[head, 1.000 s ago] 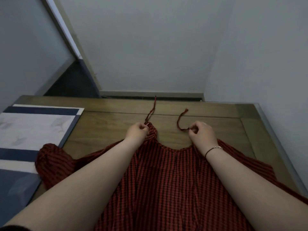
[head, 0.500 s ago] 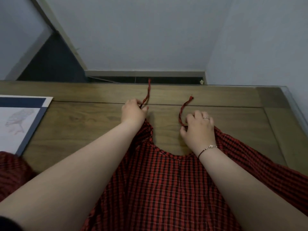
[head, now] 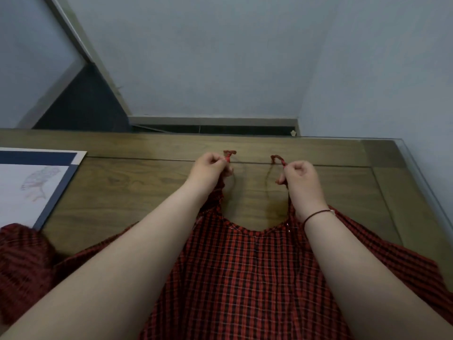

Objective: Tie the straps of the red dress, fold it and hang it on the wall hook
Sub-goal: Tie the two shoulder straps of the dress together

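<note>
A red-and-black checked cotton dress (head: 245, 278) lies spread on a brown wooden table (head: 137, 187) that has a glass sheet over its top, its scooped neckline facing the far edge. Part of the fabric bunches in a heap at the table's left side, just beside a white sheet with a dark blue border (head: 36, 182) that bears a faint pencil drawing.

The person's left hand (head: 210, 168) is curled into a loose fist and pinches the thin red left strap (head: 229, 155) between thumb and fingers; the strap's short free end sticks up and bends over above the knuckles. The right hand (head: 300, 177) is closed in the same way on the thin red right strap (head: 278, 159), whose end curls out to the left of the fist. Both straps are lifted off the wood, and the dress's shoulder corners are pulled up a little beneath each hand. The two hands are held apart, with bare table between them, and the strap ends do not touch each other.

A dark red cord bracelet (head: 316, 214) circles the right wrist. Both bare forearms reach across the dress from the near edge. Behind the table stand pale grey-blue walls (head: 220, 57), with a dark gap along their foot.
</note>
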